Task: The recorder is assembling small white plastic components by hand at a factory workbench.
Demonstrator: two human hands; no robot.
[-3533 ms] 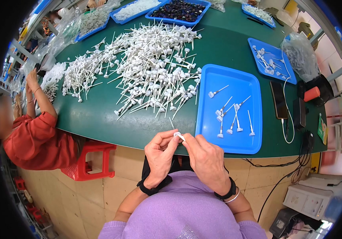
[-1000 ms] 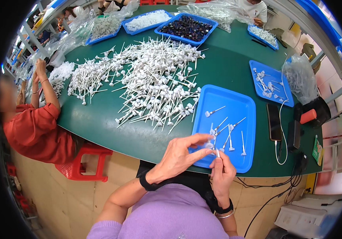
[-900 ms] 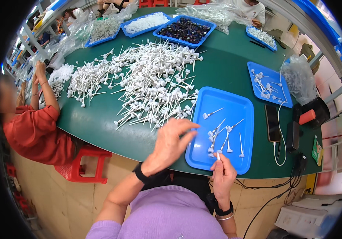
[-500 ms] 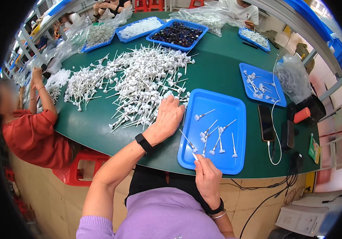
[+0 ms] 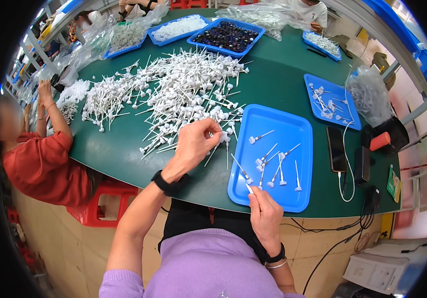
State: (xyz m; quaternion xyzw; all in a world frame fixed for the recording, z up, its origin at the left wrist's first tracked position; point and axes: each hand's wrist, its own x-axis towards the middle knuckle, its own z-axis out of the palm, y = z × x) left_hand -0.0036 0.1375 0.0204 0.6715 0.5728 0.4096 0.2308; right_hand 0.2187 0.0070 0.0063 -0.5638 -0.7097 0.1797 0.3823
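Note:
My left hand (image 5: pixel 192 145) is at the near edge of a large pile of white-headed sticks (image 5: pixel 188 84), thumb and forefinger pinched together. A white head (image 5: pixel 224 135) shows beside those fingertips; whether they grip it is unclear. Over the near edge of the blue tray (image 5: pixel 303 149), my right hand (image 5: pixel 267 213) is closed on a slender white stick (image 5: pixel 249 188) pointing up and left. Its lower part is hidden in the fingers. Several thin sticks with whitish heads (image 5: pixel 283 155) and dark collars lie in that tray, one close to the white stick's tip.
Behind the pile stand a tray of dark glossy pieces (image 5: pixel 231 53) and a tray of white pieces (image 5: pixel 159 42). On the right are a second blue tray (image 5: pixel 312 107), a phone (image 5: pixel 335 149) with a white cable, and a black box (image 5: pixel 361 164). A red-sleeved person (image 5: pixel 39 169) sits at left.
My left hand has drawn back from the pile toward me, its fingers now pinched. The right hand keeps its hold on the white stick. The whole view has shifted slightly.

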